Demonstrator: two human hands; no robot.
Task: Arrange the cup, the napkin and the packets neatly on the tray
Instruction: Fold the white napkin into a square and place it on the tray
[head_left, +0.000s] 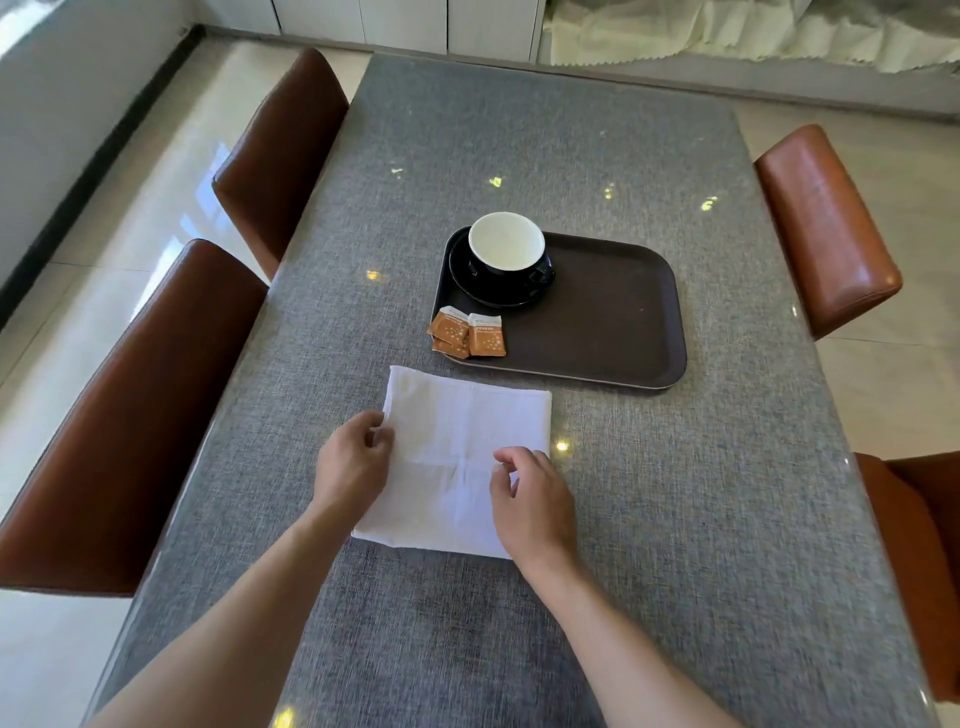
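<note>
Left hand (353, 460): its fingers are curled and pinch the left edge of the napkin (462, 457).
Right hand (530, 506): it lies over the right side of the napkin, with the thumb and first finger bent close together. I cannot tell if they hold the cloth or only touch it.
Napkin: white, folded flat into a square. It lies on the table (675, 493), near the edge where the person sits, just in front of the tray (623, 312) and not touching it.
Packets (466, 336): small and orange, bunched in the near left corner of the tray. One pokes out over the rim.
Cup (506, 249): black outside, white inside. It stands upright on a black saucer (467, 286) in the far left corner of the tray.
Tray: dark brown, in the middle of the table. Its right half is bare.
Table: grey and shiny, with brown chairs (826, 228) along both long sides.
</note>
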